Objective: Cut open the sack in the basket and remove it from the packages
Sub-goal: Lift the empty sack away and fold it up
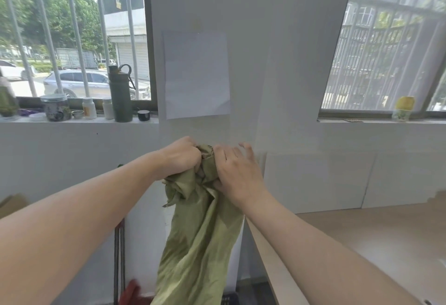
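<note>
Light: you get soft daylight from the left window [72, 34] and right window [391, 46].
Glare: sky beyond the bars washes out.
Shadows: faint on the wall [277, 63].
Distortion: your wide lens bows the frames.
Sharpness: mild blur throughout.

Green flask [120, 94] and jars on left windowsill [79, 119], blank paper [196, 75] on wall, wooden table [376, 239] at right

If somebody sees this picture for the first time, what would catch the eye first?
First, the olive-green sack, held up at the centre and hanging limp in front of the white wall. The left hand and right hand bunch its top together. Next, the dark green bottle on the left windowsill among small jars.
</note>
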`<act>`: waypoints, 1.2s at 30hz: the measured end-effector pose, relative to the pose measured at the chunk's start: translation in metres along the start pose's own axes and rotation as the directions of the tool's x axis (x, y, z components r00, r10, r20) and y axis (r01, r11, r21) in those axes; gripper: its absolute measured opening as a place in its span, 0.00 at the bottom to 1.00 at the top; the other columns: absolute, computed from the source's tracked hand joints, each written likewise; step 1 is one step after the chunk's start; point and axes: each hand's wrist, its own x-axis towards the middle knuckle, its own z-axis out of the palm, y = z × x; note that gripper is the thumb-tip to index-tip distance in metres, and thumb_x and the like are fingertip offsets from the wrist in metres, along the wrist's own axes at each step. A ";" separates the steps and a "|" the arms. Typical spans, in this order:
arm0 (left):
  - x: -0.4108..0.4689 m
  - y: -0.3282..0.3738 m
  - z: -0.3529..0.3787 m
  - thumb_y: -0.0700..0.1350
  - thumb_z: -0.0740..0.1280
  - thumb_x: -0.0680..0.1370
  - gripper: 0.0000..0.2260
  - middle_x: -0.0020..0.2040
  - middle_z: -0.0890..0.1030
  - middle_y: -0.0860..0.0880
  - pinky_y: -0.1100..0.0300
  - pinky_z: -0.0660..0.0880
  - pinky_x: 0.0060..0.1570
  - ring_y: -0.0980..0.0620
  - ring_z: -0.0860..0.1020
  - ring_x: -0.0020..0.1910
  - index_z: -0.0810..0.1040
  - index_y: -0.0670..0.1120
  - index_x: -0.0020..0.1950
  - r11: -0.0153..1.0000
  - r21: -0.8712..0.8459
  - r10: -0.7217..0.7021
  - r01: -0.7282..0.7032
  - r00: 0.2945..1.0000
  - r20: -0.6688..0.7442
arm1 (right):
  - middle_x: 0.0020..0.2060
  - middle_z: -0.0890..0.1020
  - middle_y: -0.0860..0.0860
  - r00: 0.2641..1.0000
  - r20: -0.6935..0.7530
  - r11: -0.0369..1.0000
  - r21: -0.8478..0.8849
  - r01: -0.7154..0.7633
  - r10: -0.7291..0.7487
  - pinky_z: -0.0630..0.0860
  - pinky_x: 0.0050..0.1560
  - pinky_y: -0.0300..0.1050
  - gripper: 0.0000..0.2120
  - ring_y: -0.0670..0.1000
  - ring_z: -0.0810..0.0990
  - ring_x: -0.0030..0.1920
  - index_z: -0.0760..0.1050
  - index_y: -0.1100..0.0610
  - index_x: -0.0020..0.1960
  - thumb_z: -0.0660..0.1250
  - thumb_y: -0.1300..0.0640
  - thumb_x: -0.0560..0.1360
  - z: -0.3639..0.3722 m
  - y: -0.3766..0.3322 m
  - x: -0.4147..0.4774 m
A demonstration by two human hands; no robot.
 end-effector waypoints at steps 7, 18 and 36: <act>0.000 -0.011 -0.001 0.36 0.65 0.66 0.03 0.36 0.73 0.43 0.52 0.70 0.37 0.46 0.73 0.35 0.73 0.41 0.37 0.988 0.123 0.078 -0.091 0.991 0.108 | 0.44 0.82 0.54 0.982 0.185 0.982 0.189 -0.014 -0.021 0.65 0.35 0.46 0.14 0.61 0.82 0.42 0.72 0.56 0.53 0.70 0.57 0.70 -0.005 0.001 0.007; -0.011 -0.029 0.027 0.57 0.78 0.67 0.44 0.61 0.75 0.47 0.51 0.75 0.49 0.43 0.78 0.59 0.61 0.49 0.77 0.604 0.780 0.389 -0.162 0.914 -0.112 | 0.33 0.80 0.52 0.840 0.526 0.760 0.489 -0.428 0.135 0.73 0.32 0.45 0.06 0.56 0.79 0.35 0.77 0.56 0.38 0.64 0.55 0.66 -0.014 -0.006 0.033; 0.023 -0.021 0.009 0.40 0.59 0.77 0.10 0.45 0.81 0.43 0.53 0.77 0.50 0.39 0.79 0.47 0.77 0.45 0.39 0.962 0.273 0.044 -0.032 0.998 -0.040 | 0.63 0.76 0.55 0.972 0.149 0.983 -0.008 0.183 -0.179 0.63 0.67 0.66 0.56 0.58 0.75 0.62 0.66 0.59 0.75 0.79 0.34 0.55 -0.006 0.008 0.009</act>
